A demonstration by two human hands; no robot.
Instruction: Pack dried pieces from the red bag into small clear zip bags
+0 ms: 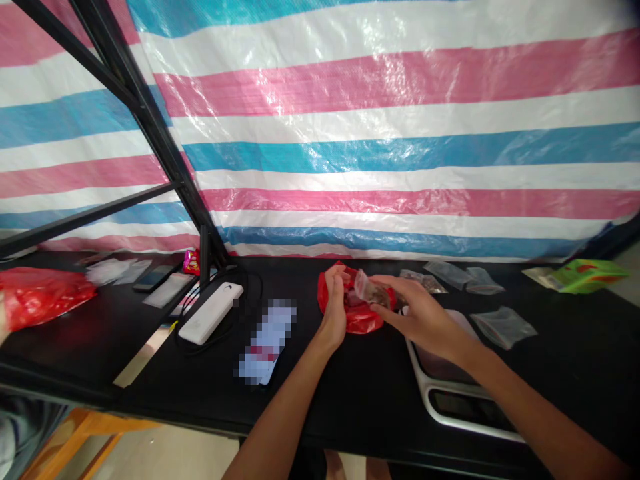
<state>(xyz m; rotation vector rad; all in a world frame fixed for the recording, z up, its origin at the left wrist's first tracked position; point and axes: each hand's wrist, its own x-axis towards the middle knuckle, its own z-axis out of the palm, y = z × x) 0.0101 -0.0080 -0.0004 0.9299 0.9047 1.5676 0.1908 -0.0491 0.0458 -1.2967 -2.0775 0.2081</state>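
Kitchen scale [440, 360] just below the right hand [417, 320], fingers pinching a small clear bag [371, 291] of something brown, hard to make out; left hand [333, 313] clenched on a red plastic bag [361, 320], touching the small bag; more clear bags [447, 274] farther along the black table [360, 400].

A pink, white and blue striped plastic tarpaulin [400, 113] hangs behind a black counter [350, 407], crossed by dark metal frame bars [145, 113]; an orange wooden frame [75, 433] stands on a pale floor [170, 453] below.
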